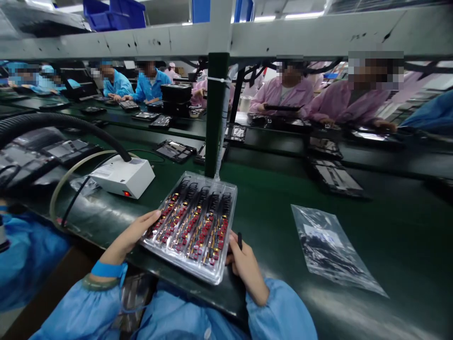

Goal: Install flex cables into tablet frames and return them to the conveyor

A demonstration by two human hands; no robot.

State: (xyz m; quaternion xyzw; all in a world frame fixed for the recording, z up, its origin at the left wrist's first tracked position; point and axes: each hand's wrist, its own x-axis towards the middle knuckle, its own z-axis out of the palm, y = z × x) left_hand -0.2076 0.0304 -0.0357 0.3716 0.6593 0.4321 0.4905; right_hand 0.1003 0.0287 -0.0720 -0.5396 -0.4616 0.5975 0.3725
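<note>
Clear tray [182,265] of red-and-black parts [193,226] is at the green bench's [269,198] near edge; left hand [139,230] holds its left rim, right hand [246,262] its right side (dark item [239,241] there is unclear); even support should keep it steady.

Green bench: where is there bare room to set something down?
Bare green shows between the right hand and the bag, and beyond the tray, between the post and the panel at right. Crowding is at left, around the white box and black hose.
</note>
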